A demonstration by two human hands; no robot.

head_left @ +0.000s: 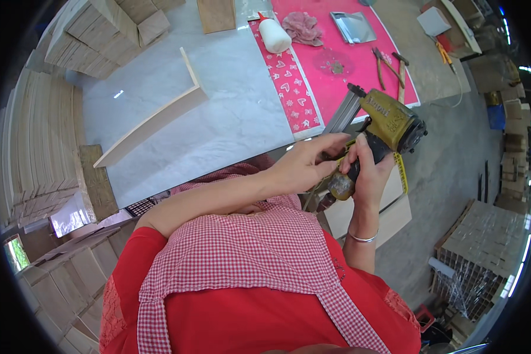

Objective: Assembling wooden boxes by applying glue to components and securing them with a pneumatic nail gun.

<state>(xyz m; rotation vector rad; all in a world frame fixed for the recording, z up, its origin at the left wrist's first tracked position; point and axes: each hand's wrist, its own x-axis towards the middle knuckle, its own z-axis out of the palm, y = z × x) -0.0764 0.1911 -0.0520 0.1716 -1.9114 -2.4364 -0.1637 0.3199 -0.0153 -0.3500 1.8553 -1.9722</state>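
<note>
- Right hand (369,168): wrapped round the handle of the nail gun (389,118), gripping it.
- Left hand (307,162): fingers bent, right beside the gun near the magazine; can't tell if it's grasping anything, fingertips partly hidden.
- Nail gun: held up in front of the person, off the right part of the table's near edge, body tilted, magazine pointing down-left toward the table (236,112).
- Two thin boards (159,124) meet at a corner on the pale left part of the table, on edge, well apart from both hands.
- Pink cover (360,62) on the table's right part: rag (302,28), shiny silver packet (353,27), pliers (379,69), hammer (402,79).
- White bottle (274,36), red tip, just left of the rag.
- Stacked boards (41,135) along the left side.
</note>
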